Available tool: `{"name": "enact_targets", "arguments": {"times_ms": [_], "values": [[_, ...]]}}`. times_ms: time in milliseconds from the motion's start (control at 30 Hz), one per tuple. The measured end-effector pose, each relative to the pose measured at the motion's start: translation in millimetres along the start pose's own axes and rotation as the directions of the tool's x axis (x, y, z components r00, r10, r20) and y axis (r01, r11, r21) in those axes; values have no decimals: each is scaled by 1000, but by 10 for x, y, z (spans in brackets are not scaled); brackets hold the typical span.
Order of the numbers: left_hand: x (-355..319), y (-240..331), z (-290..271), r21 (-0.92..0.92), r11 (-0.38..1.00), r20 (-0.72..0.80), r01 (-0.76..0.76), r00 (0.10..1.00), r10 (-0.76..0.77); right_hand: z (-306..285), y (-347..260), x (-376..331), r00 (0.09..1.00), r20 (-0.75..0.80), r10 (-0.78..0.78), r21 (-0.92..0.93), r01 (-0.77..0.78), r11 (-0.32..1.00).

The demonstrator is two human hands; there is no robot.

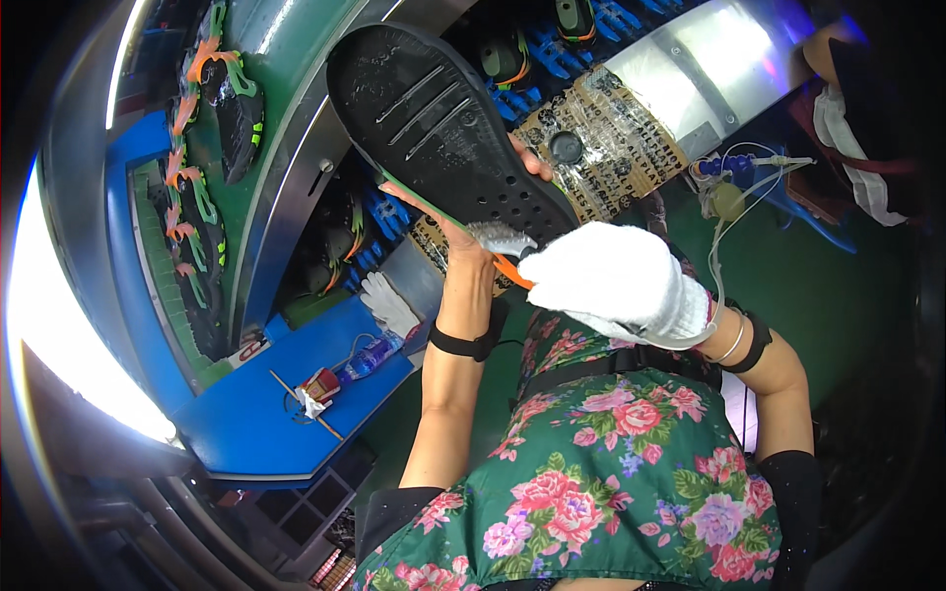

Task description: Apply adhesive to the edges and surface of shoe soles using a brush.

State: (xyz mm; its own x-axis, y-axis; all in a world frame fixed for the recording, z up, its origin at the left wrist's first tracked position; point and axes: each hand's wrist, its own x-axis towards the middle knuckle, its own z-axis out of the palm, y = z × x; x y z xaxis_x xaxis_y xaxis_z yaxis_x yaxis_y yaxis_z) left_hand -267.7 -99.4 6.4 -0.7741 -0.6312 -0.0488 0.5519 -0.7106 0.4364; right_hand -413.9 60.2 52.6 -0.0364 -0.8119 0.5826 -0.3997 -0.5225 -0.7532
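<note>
Black rubber fills the upper middle of the view: it is a shoe sole (448, 123), turned with its underside toward the camera, showing a few long grooves and small round holes. The left hand (463, 231) grips this sole from below and behind; the thumb lies along the near edge and one fingertip comes out on the far side, so the sole stands above the hand and tilts up to the left. A thin green line runs along the lower edge of the sole.

The right hand (616, 281) wears a white cloth glove and is closed around a small brush (503, 244) with an orange handle. The pale bristles touch the lower end of the sole, just beside the left thumb. The two hands are very close, the gloved one lower and to the right of the sole.

Both wrists carry a black band, and the right one also a thin bracelet. The person wears a green apron with pink flowers (611, 463).

To the left, a green conveyor (296, 89) carries dark shoe parts with orange and green straps. Below it is a blue table (266, 414) with a spare white glove (387, 303), a plastic bottle (372, 357) and a thin stick.
</note>
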Motion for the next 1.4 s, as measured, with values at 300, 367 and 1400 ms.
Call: {"name": "enact_targets", "arguments": {"times_ms": [300,367,1400], "values": [[78,56,-99,84,995,22,-59,998,57,-97,-10,-22,999,-7,54,81,-53,995],[108,71,-117,98,994,48,-56,997,52,-133,37,-27,991,-43,125,166,-117,979],[347,-15,-75,47,992,308,-114,947,95,-68,-134,-143,980,-71,188,207,-170,963]]}}
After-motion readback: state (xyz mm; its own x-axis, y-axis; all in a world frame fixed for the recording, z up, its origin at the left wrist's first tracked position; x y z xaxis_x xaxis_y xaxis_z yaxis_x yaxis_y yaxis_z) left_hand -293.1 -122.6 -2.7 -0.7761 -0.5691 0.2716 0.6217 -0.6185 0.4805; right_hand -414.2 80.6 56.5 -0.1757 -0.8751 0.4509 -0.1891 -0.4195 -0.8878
